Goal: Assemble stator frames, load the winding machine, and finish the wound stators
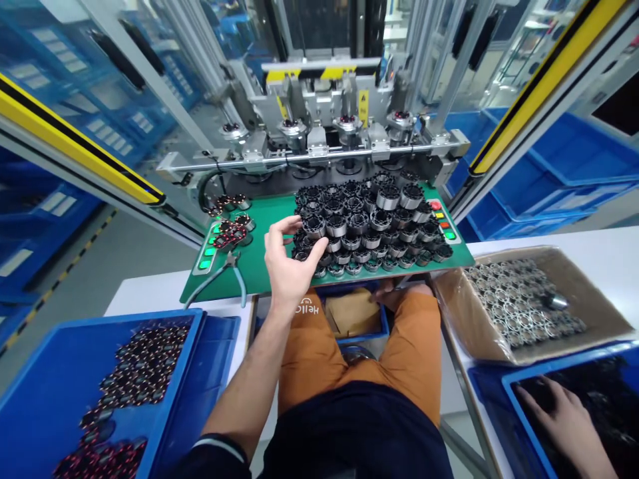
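Observation:
My left hand (288,256) reaches over the green work mat (259,219), with curled, spread fingers touching the left edge of a heap of black ring-shaped stator cores (372,223). Nothing is clearly gripped in it. My right hand (562,412) lies palm down inside a blue bin (504,389) at the lower right, fingers stretched over dark parts (606,399). Whether those fingers hold a part is hidden.
A blue bin (54,372) of copper-wound cores (134,372) sits at the lower left. A cardboard box (452,299) of silver rings is on the right. Cutters (230,266) and several wound cores (229,229) lie on the mat. Behind stands a press machine (319,126) with four fixtures. Control buttons (442,219) edge the mat.

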A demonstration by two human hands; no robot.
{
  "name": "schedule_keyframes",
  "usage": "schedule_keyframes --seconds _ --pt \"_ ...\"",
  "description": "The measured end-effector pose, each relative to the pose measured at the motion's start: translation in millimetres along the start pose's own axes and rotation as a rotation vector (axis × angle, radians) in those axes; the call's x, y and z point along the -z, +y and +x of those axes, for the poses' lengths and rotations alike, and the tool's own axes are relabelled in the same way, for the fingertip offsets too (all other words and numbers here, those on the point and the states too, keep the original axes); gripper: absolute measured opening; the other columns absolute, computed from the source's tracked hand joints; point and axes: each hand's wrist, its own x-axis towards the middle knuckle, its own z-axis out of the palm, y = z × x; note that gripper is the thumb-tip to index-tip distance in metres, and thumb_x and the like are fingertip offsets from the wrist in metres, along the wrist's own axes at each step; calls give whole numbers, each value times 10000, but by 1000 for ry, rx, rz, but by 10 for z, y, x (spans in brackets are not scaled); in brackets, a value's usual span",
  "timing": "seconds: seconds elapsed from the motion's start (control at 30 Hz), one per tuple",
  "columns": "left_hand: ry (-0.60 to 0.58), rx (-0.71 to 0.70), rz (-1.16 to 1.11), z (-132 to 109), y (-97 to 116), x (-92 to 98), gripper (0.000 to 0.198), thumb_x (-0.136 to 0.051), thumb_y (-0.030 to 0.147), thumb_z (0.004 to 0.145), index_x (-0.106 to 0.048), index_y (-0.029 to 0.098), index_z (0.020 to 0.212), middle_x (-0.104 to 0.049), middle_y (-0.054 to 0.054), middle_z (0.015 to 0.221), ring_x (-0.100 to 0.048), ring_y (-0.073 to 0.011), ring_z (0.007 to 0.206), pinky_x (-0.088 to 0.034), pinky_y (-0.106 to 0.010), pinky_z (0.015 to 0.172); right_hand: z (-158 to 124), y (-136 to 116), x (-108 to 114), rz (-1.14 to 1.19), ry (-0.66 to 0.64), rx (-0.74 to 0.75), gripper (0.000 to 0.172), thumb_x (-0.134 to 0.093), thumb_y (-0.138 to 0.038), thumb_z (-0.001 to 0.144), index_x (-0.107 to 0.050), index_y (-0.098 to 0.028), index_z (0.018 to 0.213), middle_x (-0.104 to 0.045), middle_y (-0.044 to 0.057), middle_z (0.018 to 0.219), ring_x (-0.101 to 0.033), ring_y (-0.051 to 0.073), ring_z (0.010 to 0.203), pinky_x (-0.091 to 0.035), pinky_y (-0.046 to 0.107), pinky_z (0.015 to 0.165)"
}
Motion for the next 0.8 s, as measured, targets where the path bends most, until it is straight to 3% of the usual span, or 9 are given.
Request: schedule_keyframes --seconds 0.13,0.23,0.33,0.47,0.63,0.73,0.8 --pt "86 2 -50 -109 54 124 522 -855 447 1041 -682 228 1482 -810 -136 1471 -787 -283 1338 -658 -453 1186 -49 -158 16 -7 -112 -35 515 -546 -751 884 -745 -336 1116 -892 213 1103 -910 526 1125 -767 714 1121" --pt "153 -25 -143 -284 181 189 451 -794 500 1077 -693 219 1414 -799 -146 1432 -791 -307 1318 -672 -491 1176 -53 -262 11 -56 -224 -67 419 -728 -637 1045 -797 -255 1203 -876 201 1224 -888 390 1131 -749 577 1147" --pt "106 -72 -230 -530 394 176 438 -778 515 1083 -704 206 1384 -783 -157 1415 -781 -338 1335 -658 -539 1193 -4 -315 22 -117 -317 -124 437 -838 -541 1181 -802 -211 1466 -816 135 1501 -814 303 1329 -717 553 1174" --pt "-124 -139 -262 -835 723 111 361 -795 500 1085 -753 222 1311 -792 -129 1318 -781 -327 1272 -647 -516 1172 -6 -357 135 -124 -402 -156 470 -852 -476 1186 -773 -212 1566 -770 150 1609 -801 319 1385 -725 559 1177" --pt "-498 -230 -337 -984 1021 -2 224 -781 429 1098 -800 229 1200 -816 -73 1200 -798 -270 1121 -655 -421 1055 -85 -490 278 -111 -415 -182 469 -849 -478 1187 -771 -211 1564 -775 146 1595 -807 315 1368 -732 553 1161" --pt "-691 -270 -367 -1031 1178 -178 207 -790 428 1089 -824 242 1174 -834 -50 1154 -810 -253 1063 -662 -385 993 -93 -538 294 -126 -406 -213 497 -854 -482 1183 -759 -205 1584 -770 148 1600 -805 324 1377 -731 565 1163" --pt "-828 -293 -378 -1075 1323 -396 240 -768 463 1104 -824 241 1177 -844 -53 1139 -824 -255 1056 -674 -386 996 -100 -542 305 -136 -424 -217 502 -857 -483 1180 -759 -203 1585 -771 149 1600 -805 326 1380 -730 569 1166"
